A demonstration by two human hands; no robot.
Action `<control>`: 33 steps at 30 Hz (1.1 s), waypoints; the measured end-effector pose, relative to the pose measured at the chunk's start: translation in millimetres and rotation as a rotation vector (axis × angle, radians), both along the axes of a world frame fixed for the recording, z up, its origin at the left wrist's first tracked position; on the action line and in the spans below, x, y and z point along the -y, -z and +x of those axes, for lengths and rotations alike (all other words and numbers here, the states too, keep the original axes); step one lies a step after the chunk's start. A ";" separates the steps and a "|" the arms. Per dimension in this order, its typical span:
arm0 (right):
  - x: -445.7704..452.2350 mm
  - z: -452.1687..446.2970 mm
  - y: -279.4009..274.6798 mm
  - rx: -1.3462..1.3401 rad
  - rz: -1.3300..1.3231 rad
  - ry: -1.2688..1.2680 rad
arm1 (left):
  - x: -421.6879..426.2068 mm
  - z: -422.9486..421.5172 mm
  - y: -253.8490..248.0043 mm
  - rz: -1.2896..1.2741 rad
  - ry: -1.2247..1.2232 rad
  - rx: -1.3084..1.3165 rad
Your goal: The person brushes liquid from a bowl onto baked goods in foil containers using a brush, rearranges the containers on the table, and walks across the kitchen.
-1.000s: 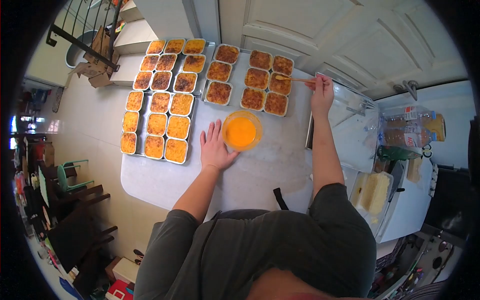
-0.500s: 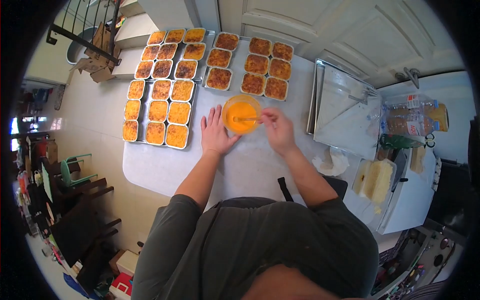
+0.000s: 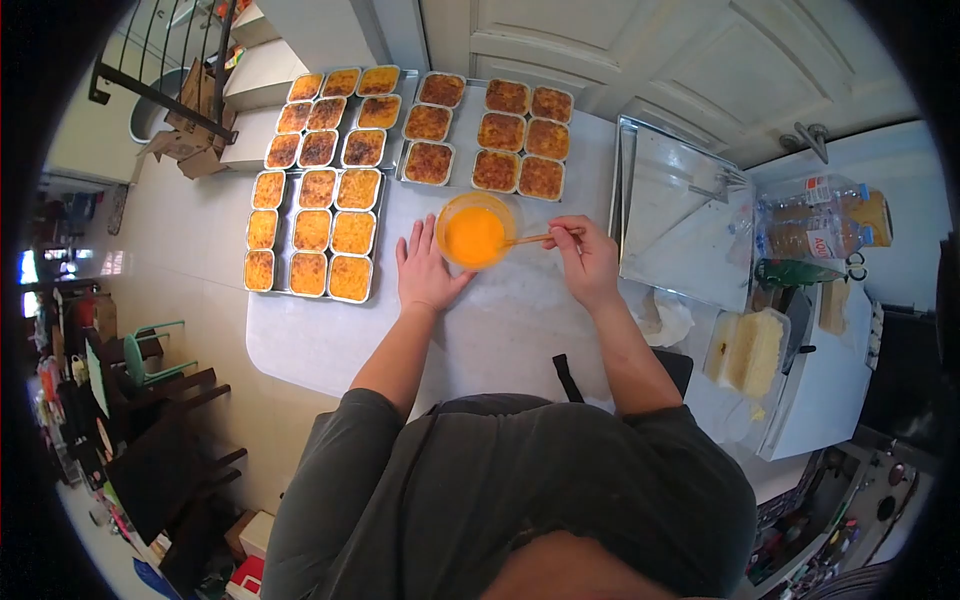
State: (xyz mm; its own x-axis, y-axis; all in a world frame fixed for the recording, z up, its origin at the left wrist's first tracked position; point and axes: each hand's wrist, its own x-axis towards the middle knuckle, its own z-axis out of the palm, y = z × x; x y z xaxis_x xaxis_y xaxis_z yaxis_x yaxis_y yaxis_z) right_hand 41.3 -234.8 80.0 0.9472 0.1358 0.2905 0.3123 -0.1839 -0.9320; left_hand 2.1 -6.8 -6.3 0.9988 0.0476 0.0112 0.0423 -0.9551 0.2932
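A clear bowl [image 3: 446,258] of bright orange-yellow liquid [image 3: 474,238] stands on the pale table. My left hand [image 3: 428,277] lies flat on the tabletop at the bowl's left, fingers spread and thumb close to its base. To the right of the bowl, my right hand [image 3: 588,258] grips a slim wooden-handled utensil [image 3: 532,239] between thumb and fingers. Its far end reaches over the bowl's right side; the tip's shape cannot be made out. Beyond the bowl are several browned foil trays of baked food [image 3: 428,162], and more yellow-topped trays [image 3: 353,233] sit to the left.
Metal baking sheets [image 3: 680,215] lean or lie at the right, with tongs on top. Further right are plastic bottles [image 3: 815,238], a crumpled white wrapper [image 3: 668,318] and a container with a pale yellow block [image 3: 752,352]. A panelled door [image 3: 640,60] stands behind the table.
My right hand has moved right, drawing the utensil partly back toward the bowl's right edge. My left hand stays flat beside the bowl. The whole view has shifted slightly.
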 end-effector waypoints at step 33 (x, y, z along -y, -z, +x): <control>60.4 61.3 46.9 -0.018 0.458 0.438 | 0.6 1.2 3.5 0.084 0.005 -0.046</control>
